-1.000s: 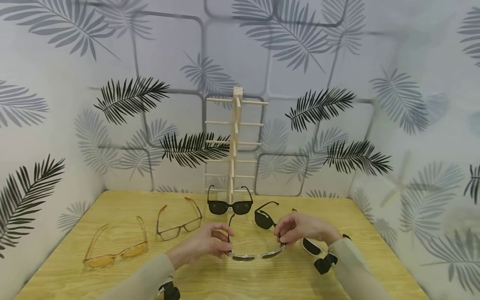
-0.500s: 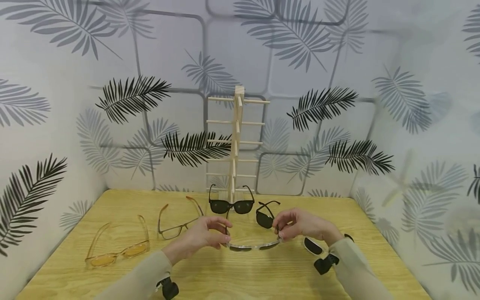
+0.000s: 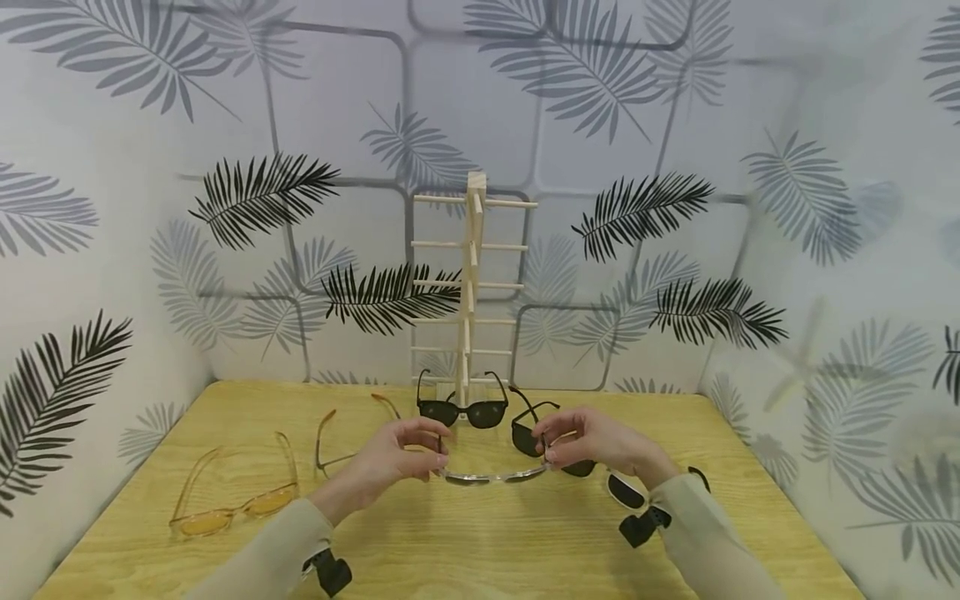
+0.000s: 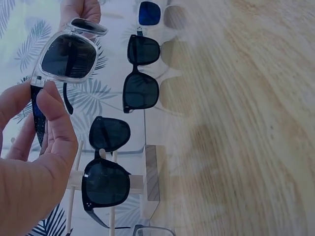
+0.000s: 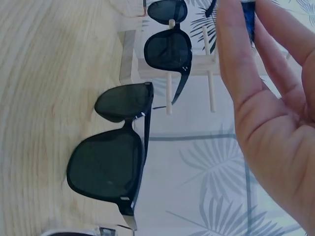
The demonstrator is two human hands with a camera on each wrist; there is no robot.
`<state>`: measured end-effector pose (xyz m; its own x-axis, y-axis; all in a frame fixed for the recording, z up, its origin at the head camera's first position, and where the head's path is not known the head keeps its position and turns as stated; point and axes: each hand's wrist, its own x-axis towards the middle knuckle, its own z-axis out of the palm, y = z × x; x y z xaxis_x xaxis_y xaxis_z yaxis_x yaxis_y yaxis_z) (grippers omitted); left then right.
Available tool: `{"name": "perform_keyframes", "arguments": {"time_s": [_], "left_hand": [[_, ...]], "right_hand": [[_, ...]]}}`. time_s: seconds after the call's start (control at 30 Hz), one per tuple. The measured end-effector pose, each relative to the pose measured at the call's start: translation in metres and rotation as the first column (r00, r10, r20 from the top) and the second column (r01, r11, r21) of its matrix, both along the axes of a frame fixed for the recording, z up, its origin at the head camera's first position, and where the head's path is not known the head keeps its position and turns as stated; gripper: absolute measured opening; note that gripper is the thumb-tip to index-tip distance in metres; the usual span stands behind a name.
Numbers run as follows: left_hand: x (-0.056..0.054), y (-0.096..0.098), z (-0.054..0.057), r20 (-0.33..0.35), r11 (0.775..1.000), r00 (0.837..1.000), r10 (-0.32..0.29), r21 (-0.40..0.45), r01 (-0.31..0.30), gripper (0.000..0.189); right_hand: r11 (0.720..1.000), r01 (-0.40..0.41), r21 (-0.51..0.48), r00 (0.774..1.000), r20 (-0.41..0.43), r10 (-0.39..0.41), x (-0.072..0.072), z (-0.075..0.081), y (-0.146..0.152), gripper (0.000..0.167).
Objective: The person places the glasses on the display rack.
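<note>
The clear glasses (image 4: 69, 56) are held up in the air over the desk (image 3: 480, 550), between the two hands, with the lenses toward the person. The left hand (image 3: 384, 460) pinches one temple near the hinge, between thumb and fingers; the right hand (image 3: 600, 443) pinches the other temple (both hands are therefore almost closed). Beyond the right hand there stands a black pair (image 5: 104, 162), with pale marks at its front corners, too small to read.
</note>
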<state>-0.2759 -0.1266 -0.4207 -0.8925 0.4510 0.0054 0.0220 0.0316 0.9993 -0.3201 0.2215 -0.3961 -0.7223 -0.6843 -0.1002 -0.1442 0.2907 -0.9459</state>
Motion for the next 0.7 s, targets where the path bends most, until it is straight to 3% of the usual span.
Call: {"name": "perform_keyframes", "arguments": {"time_s": [0.47,0.7], "left_hand": [[-0.006,0.002,-0.001,0.009,0.978,0.980,0.200,0.057,-0.200,0.049],[-0.009,0.007,0.000,0.052,0.947,0.950,0.307,0.079,-0.310,0.043]], "right_hand": [[0.968,0.229,-0.107,0.973,0.069,-0.222,0.001,-0.007,-0.012,0.046],[0.936,0.316,-0.158,0.943,0.165,-0.290,0.001,-0.007,-0.017,0.056]]}}
